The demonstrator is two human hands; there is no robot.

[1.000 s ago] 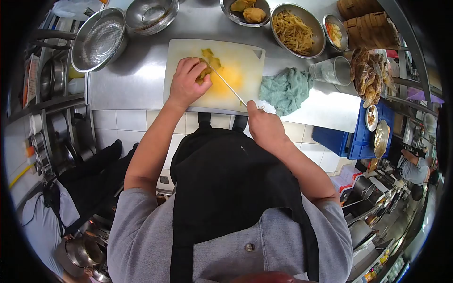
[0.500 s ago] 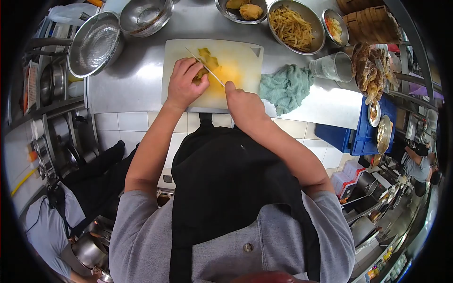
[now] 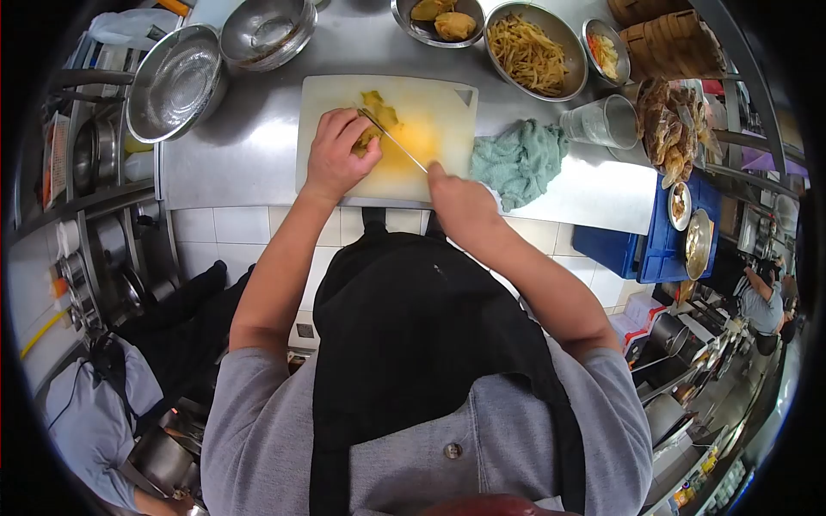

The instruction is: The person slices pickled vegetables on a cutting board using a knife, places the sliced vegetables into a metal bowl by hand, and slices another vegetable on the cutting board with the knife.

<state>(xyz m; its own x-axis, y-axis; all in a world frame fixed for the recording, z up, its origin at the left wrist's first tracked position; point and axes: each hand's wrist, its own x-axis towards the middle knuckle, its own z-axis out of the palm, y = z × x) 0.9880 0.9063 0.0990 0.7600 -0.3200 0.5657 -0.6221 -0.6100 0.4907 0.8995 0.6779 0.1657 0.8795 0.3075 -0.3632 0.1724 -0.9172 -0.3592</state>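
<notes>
On the white cutting board (image 3: 460,150), stained yellow in the middle, my left hand (image 3: 338,156) is closed over a yellow-green vegetable piece (image 3: 365,140) with its fingers curled. The vegetable looks pickled and is partly hidden by the hand. My right hand (image 3: 465,206) grips a knife (image 3: 402,148), its handle covered by my fingers. The thin blade slants up and left, its far part beside my left fingertips. Cut yellow-green pieces (image 3: 379,107) lie just beyond the blade.
A green cloth (image 3: 520,163) lies right of the board, beside a clear plastic container (image 3: 602,122). Metal bowls line the back: one of pale-brown shreds (image 3: 527,56), one of yellow-brown chunks (image 3: 454,26). A strainer (image 3: 176,82) stands left. One co-worker (image 3: 99,396) is at lower left.
My right hand has drawn the knife back toward the lower right, and the blade has slid along with it. My left hand stays on the vegetable in nearly the same place.
</notes>
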